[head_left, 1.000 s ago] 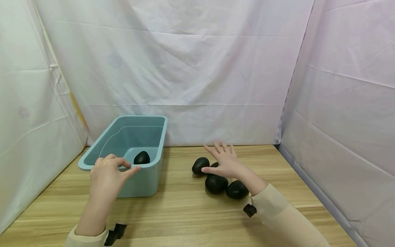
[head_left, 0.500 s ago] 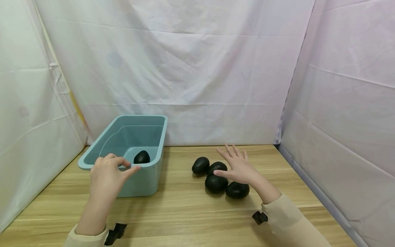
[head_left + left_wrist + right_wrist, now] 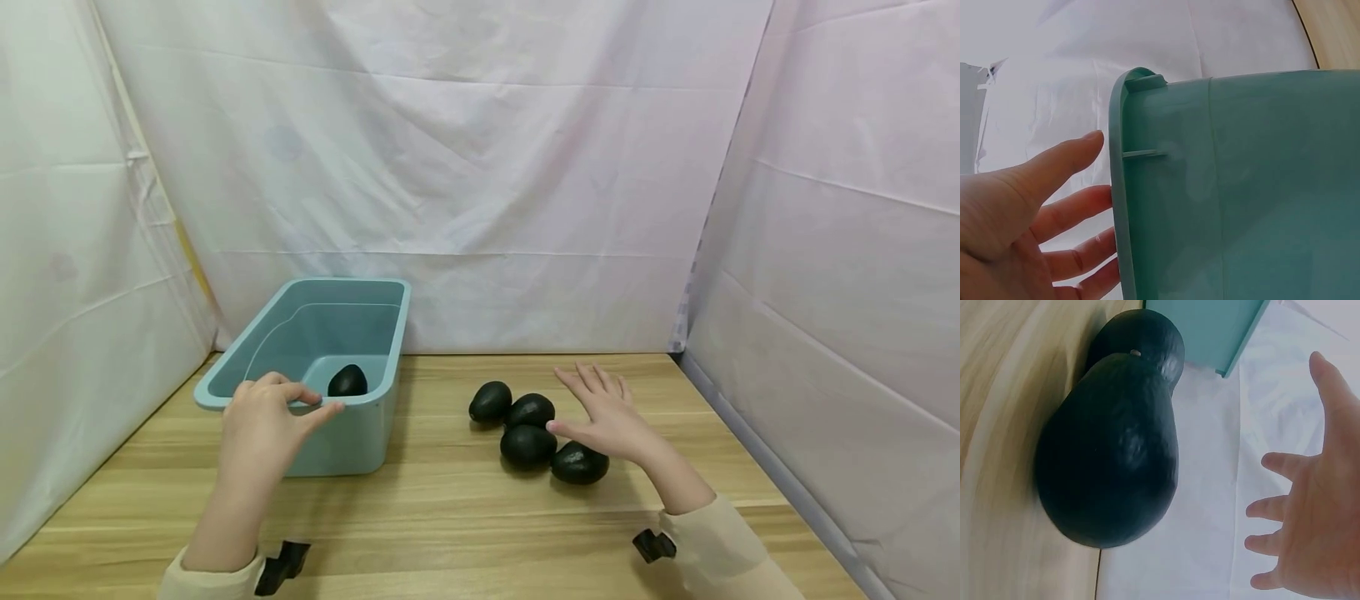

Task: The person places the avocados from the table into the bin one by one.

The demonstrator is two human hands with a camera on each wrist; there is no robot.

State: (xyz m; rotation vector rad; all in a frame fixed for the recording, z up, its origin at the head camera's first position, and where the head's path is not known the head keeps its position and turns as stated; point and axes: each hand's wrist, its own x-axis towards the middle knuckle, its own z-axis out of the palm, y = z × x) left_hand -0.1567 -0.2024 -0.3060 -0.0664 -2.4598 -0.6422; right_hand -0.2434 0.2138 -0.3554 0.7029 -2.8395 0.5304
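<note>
"So, what are you making out beyond the white cloth on the far left?"

"A blue-green bin is standing upright on the wooden surface, and the person's left hand is holding its near rim. The fingers are curling over the edge, while the thumb is sticking out on the outer side, apart from the plastic."

"Why there, are you thinking?"

"I'm guessing the grip is steadying the bin and leaving its mouth unblocked. One dark avocado is lying inside; the near wall is hiding its underside."

"And what's sitting to the right of the bin?"

"Four more fruits are resting close together on the surface: the leftmost avocado, the middle avocado, the nearer avocado just in front of that, and the rightmost avocado. I'm supposing the tight bunch is putting them all within easy range of one hand."

"What's the right hand holding?"

"Nothing: its fingers are fanning out, released, and it's hovering beside the right of the bunch. Seen from the right wrist, a gap is showing between those fingers and the nearest fruit."
</note>
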